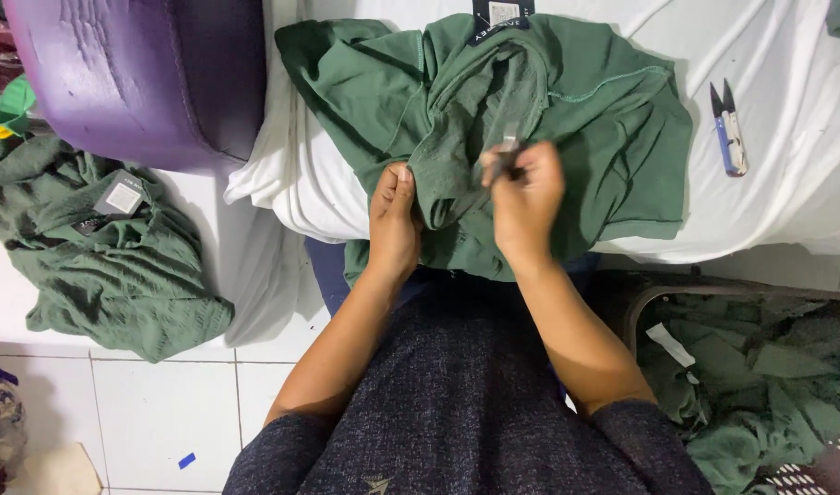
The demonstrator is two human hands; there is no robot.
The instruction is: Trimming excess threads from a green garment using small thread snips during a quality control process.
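Nearest the camera, on the right, a basket [654, 298] with a dark rim holds a heap of green garments [759, 385], too tangled to count. Above it, two hands work at the edge of a white-draped surface [787, 183]. The left hand [392, 220] has its fingers closed, pinching a fold of a green garment [567, 119] that lies bunched on the cloth and hangs over the near edge. The right hand [525, 197] has its fingers curled tight around a small dark tool [505, 160], whose tip meets the same fold; what kind of tool it is cannot be told.

To the left, on the white tiled floor [154, 403], lies one more green garment [108, 266] with a grey tag [120, 195]. Right of the hands, one pair of blue-handled thread snips [729, 128] rests on the cloth, well apart from the garment. Farther off, a dark tag [498, 18] sits at the garment's collar, and one purple cushion [145, 73] fills the top left.
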